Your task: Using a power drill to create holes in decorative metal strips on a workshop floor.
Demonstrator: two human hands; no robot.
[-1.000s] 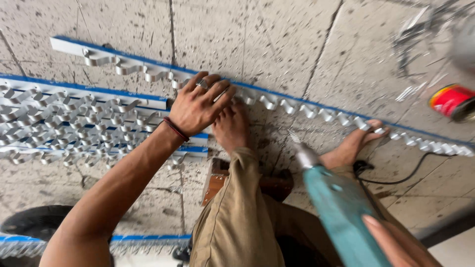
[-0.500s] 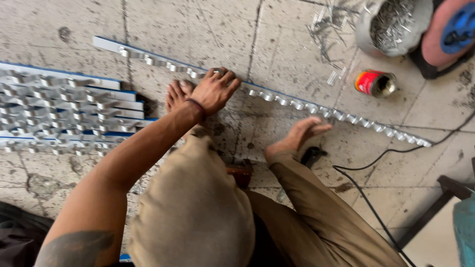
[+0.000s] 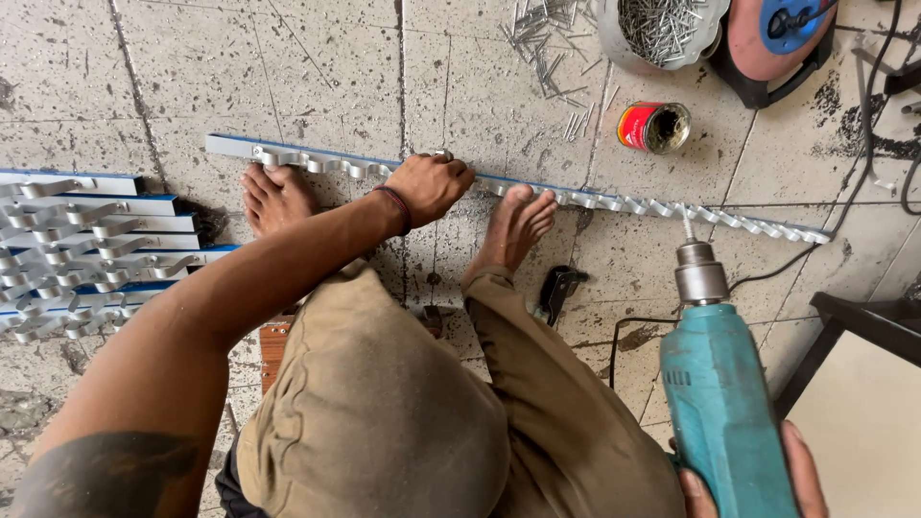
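Observation:
A long metal strip (image 3: 614,202) with a blue edge and a row of small curved hooks lies across the tiled floor. My left hand (image 3: 429,184) presses down on it near its middle, fingers curled over it. Both my bare feet (image 3: 515,226) rest against the strip, one on each side of that hand. My right hand (image 3: 753,480) grips a teal electric drill (image 3: 718,384) at the lower right; its bit points up toward the right part of the strip, just short of it.
A stack of similar hooked strips (image 3: 77,249) lies at the left. Behind the strip stand a red tin (image 3: 654,127), a metal bowl of nails (image 3: 657,29) with loose nails beside it, and a cable reel (image 3: 772,38). A dark stool (image 3: 854,326) is at the right.
The view has swung down and right. My left hand slid along the strip and closed on it, my right foot came up to the strip, and the drill rose back into view at the right.

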